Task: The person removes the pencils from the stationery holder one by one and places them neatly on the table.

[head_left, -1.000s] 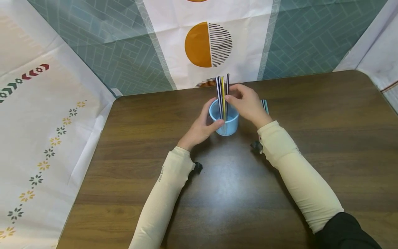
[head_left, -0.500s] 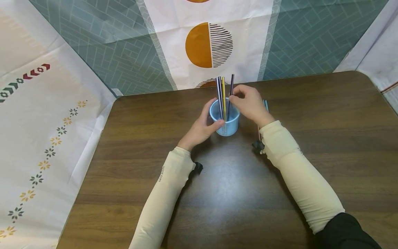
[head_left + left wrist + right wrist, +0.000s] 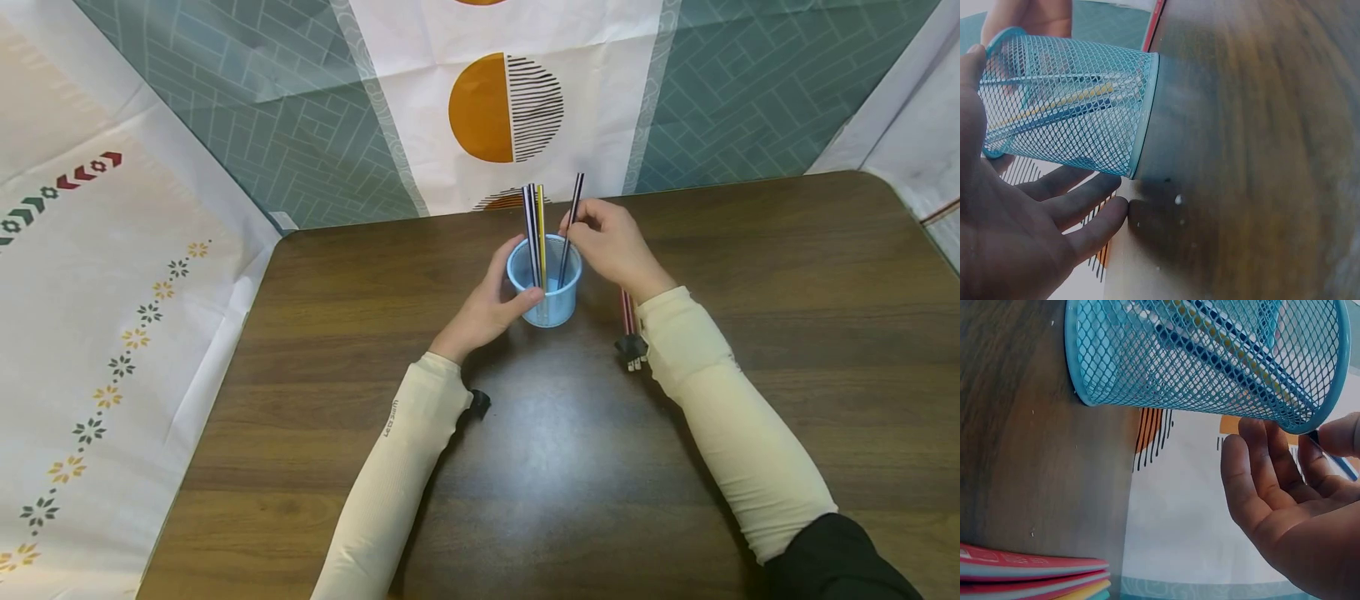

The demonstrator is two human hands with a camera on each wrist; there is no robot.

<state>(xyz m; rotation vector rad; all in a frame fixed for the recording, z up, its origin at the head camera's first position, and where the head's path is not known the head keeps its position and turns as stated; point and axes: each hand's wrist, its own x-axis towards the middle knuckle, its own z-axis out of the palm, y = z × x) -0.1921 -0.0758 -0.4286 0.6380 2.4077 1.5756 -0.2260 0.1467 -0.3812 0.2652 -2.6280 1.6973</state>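
A light blue mesh pencil cup (image 3: 553, 309) stands upright near the table's back edge in the head view. My left hand (image 3: 486, 312) holds it from the left, thumb at the near rim and fingers around the far side. Inside, dark striped pencils (image 3: 530, 218) and a yellow pencil (image 3: 542, 215) lean together at the left. My right hand (image 3: 617, 250) pinches a dark striped pencil (image 3: 576, 196) between thumb and fingers; its lower end is inside the cup, tilted to the right. The right wrist view shows that hand (image 3: 1300, 500) just beyond the cup's rim (image 3: 1329, 403).
Several red-striped pencils (image 3: 627, 310) lie on the brown wooden table (image 3: 337, 350) beside the cup, partly hidden under the right wrist. Close up they form a colourful bundle (image 3: 1029, 569). A patterned cloth (image 3: 502, 108) hangs behind the table.
My right hand has moved right, tilting the pinched pencil away from the others towards the cup's right side. The left hand has stayed at the cup.
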